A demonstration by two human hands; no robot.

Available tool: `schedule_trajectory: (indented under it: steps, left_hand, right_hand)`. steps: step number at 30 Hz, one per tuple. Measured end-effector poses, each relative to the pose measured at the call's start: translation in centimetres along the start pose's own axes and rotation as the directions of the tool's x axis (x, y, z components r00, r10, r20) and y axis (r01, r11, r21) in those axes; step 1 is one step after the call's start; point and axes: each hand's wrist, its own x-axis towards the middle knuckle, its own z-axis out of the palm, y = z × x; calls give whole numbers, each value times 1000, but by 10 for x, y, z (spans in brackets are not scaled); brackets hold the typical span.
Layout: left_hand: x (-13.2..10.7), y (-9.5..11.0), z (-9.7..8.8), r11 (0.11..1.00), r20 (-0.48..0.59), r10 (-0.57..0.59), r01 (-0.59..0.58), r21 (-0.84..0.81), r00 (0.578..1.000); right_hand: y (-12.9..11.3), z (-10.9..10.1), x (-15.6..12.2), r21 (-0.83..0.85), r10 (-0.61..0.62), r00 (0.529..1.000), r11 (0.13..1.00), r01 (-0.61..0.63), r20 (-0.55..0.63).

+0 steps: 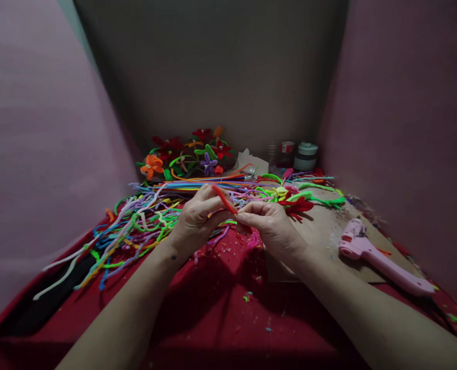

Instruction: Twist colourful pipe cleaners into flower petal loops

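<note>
A red pipe cleaner (224, 198) is held between my two hands above the table. My left hand (200, 211) has its fingers curled round it, and part of the strand sticks up past the thumb. At its lower end, my right hand (271, 226) pinches the strand between thumb and fingertips. The hands are close together, nearly touching at the fingertips. Just behind the right hand lies a red pipe-cleaner flower (297, 205) with green stems. How the strand runs inside the left palm is hidden.
Loose coloured pipe cleaners (136, 226) spread over the left of the red cloth (213, 308). Finished flowers (190, 154) stand at the back. A pink glue gun (382, 257) rests at right on a brown board (328, 226). A lidded jar (306, 156) stands behind.
</note>
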Motion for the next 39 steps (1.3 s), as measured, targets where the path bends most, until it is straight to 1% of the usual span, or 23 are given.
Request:
schedule_trajectory:
  steps: [1,3,4,6,7,8,9,11,13,15,16,19,22,24,26,29,30,31,32,34,35,37,39]
  left_hand:
    - [0,1,0,1000,4,-22,22,-5,1000]
    - [0,2,0,984,59,-157,161,-71,986]
    - [-1,1,1,954,118,-252,267,-136,961]
    - [-2,-2,4,831,262,-409,476,-289,874]
    - [-3,-5,5,756,332,-446,548,-358,831]
    - [-4,-8,6,692,376,-458,588,-418,806]
    - [-4,-10,8,649,390,-461,603,-465,797]
    - [-4,-12,9,619,368,-469,595,-512,803]
    - [-2,-12,8,649,313,-475,567,-507,823]
    - [0,-9,7,714,241,-474,530,-458,847]
    - [1,-7,7,750,207,-468,510,-421,859]
    - [3,-4,6,843,134,-437,457,-285,890]
    - [3,-3,6,895,104,-400,413,-169,910]
    - [3,-3,4,906,122,-394,407,-112,911]
    - [2,-3,1,909,170,-390,408,-88,905]
    - [2,-1,-1,931,262,-320,353,-90,910]
    - [2,-1,-1,944,295,-280,317,-86,914]
    - [1,0,-1,956,319,-246,283,-76,915]
    - [1,0,0,964,333,-228,261,-55,915]
    - [1,0,0,964,333,-253,267,5,908]
    - [1,0,0,955,324,-287,294,27,902]
    - [2,-1,-1,935,309,-345,352,32,886]
    - [2,-1,-2,926,304,-361,379,0,882]
  right_hand:
    - [0,1,-1,-37,-9,1000,999,9,-2]
    - [1,2,-5,-182,-89,996,980,84,-17]
    - [2,2,-6,-290,-169,985,944,156,-21]
    - [6,3,-9,-510,-356,934,801,313,15]
    - [8,3,-10,-583,-427,903,723,370,44]
    - [10,3,-11,-620,-470,881,674,402,60]
    - [11,3,-10,-620,-477,877,672,404,55]
    - [12,3,-8,-522,-378,926,792,316,-13]
    - [9,3,-5,-332,-160,986,934,134,-54]
    - [5,3,-2,-169,41,999,985,-45,-27]
    - [4,3,-1,-123,98,995,987,-99,-18]
    - [5,2,0,-106,108,991,988,-116,-79]
    - [12,1,-1,-278,-25,991,960,-14,-134]
    - [16,1,-2,-456,-167,980,884,103,-103]
    - [16,0,-4,-604,-370,929,746,282,-23]
    - [9,0,-6,-722,-633,753,435,538,180]
    - [7,-1,-6,-742,-666,707,344,575,239]
    - [5,-1,-6,-760,-668,689,283,584,280]
    - [4,-1,-5,-779,-652,697,256,572,297]
    - [2,-2,-4,-803,-600,755,298,517,263]
    - [2,-3,-3,-795,-563,799,375,476,213]
    - [2,-3,-1,-699,-407,910,626,345,85]
    - [1,-4,1,-478,-136,991,870,117,-5]
